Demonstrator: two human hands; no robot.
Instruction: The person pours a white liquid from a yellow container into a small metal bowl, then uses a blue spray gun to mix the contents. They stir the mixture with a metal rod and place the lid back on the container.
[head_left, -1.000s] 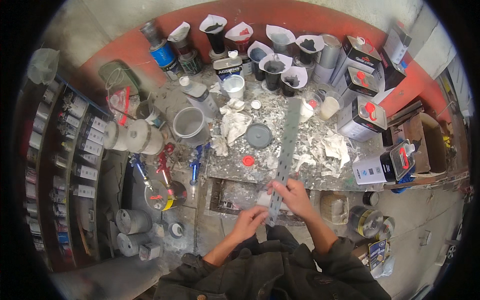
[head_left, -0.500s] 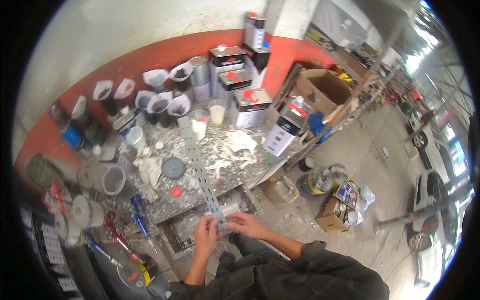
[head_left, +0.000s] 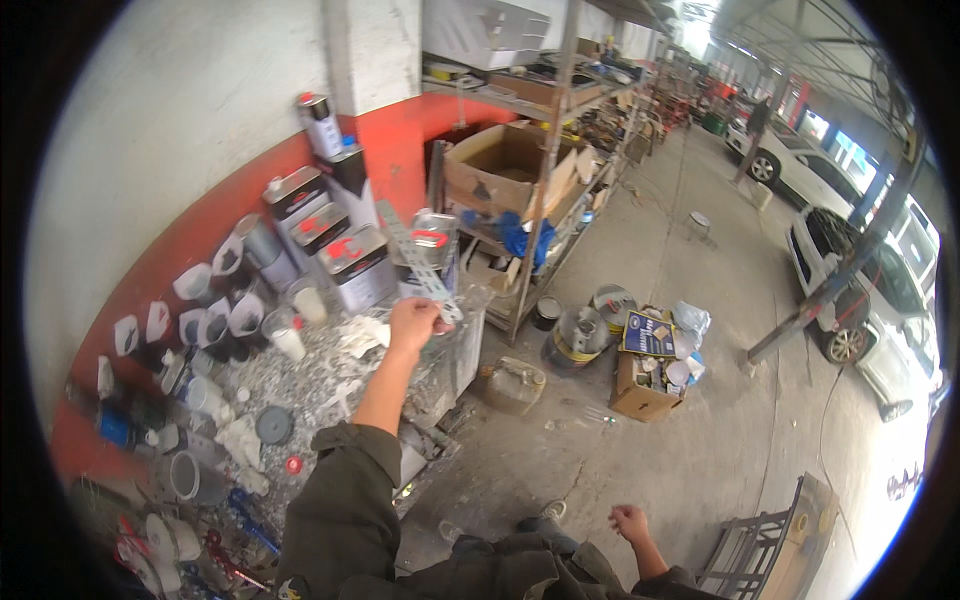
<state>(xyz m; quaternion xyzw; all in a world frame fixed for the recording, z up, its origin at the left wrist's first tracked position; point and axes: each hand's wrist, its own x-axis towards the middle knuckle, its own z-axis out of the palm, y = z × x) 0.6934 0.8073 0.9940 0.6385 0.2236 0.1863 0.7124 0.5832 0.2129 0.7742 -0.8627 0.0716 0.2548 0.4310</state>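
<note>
My left hand is raised over the right end of the paint-spattered workbench and grips the lower end of a long flat perforated metal strip. The strip points up and to the left, in front of square tin cans. My olive sleeve runs down to the lower edge. My right hand hangs low by my hip above the concrete floor, its fingers loosely curled and nothing in it.
Cups and lined mixing pots crowd the bench along the red wall. A metal shelf rack holds an open cardboard box. Paint cans, a jerrycan and a full box stand on the floor. Parked cars are at right.
The view has swung right, from the bench toward the workshop floor. My right hand has let go of the strip and dropped to my side; my left hand keeps hold of it, raised higher.
</note>
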